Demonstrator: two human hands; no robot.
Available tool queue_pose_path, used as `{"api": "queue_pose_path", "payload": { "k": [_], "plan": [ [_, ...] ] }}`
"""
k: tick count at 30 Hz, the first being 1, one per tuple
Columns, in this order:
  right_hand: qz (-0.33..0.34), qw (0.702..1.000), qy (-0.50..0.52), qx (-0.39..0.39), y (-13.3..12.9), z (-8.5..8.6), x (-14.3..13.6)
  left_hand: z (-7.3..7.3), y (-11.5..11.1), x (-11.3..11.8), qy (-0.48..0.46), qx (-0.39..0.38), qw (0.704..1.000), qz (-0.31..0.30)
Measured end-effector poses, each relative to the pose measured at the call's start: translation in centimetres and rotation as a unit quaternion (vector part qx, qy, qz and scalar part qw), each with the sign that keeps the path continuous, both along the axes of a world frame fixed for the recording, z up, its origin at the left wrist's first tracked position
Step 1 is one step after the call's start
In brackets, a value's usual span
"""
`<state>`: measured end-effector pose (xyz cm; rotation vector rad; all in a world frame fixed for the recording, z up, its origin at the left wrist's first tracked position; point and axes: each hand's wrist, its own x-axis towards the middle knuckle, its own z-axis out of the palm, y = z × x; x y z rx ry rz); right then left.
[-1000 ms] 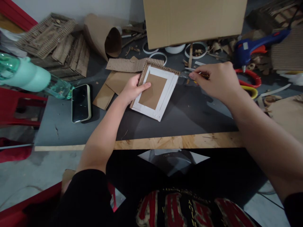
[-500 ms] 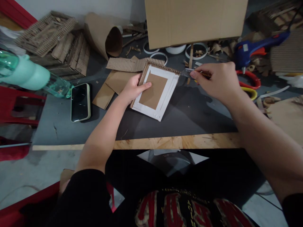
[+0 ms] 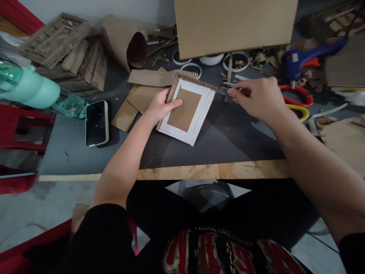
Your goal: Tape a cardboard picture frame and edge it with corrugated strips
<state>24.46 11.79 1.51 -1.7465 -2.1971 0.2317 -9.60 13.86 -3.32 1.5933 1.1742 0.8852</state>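
My left hand (image 3: 162, 108) grips a cardboard frame (image 3: 199, 120) by its left side, thumb lying on the brown middle panel. White strips border the panel. Corrugated cardboard edging runs along the frame's left and top sides. In my right hand (image 3: 258, 97) is a utility knife (image 3: 224, 91), pinched between thumb and fingers. Its blade points left at the frame's upper right corner; whether it touches there I cannot tell. A corrugated strip (image 3: 154, 77) and flat cardboard pieces (image 3: 125, 116) lie behind and left of the frame.
A phone (image 3: 97, 123) and a green bottle (image 3: 42, 89) lie at left, before stacked corrugated frames (image 3: 82, 68). At right are a blue glue gun (image 3: 296, 62), red and yellow loop handles (image 3: 303, 95) and cardboard scraps. A large cardboard sheet (image 3: 234, 26) stands at the back, near tape rings (image 3: 242, 62).
My right hand has shifted slightly left and down with the utility knife. My left hand and the cardboard frame have hardly moved.
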Motion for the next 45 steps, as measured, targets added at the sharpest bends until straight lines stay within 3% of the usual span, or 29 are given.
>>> {"api": "queue_pose_path", "payload": {
  "k": [7,24,36,42,45],
  "plan": [
    [-0.003,0.999,0.019,0.026,-0.3,0.3,0.1,0.0,-0.1,0.0,-0.010,-0.004,1.000,-0.003],
    [-0.027,1.000,-0.007,0.008,-0.4,-0.3,-0.9,0.1,0.0,0.0,-0.010,-0.006,1.000,-0.009],
    [0.017,0.997,-0.039,0.068,-0.4,-0.7,-0.2,-0.3,0.3,-0.3,-0.015,0.005,1.000,-0.003],
    [0.160,0.983,-0.023,0.088,-1.1,-0.3,-0.2,-0.7,0.3,-0.2,-0.017,0.004,1.000,0.016],
    [0.142,0.986,0.003,0.089,-1.4,-0.2,-0.3,-0.7,0.4,-0.3,-0.021,0.006,1.000,0.010]
  ]
}}
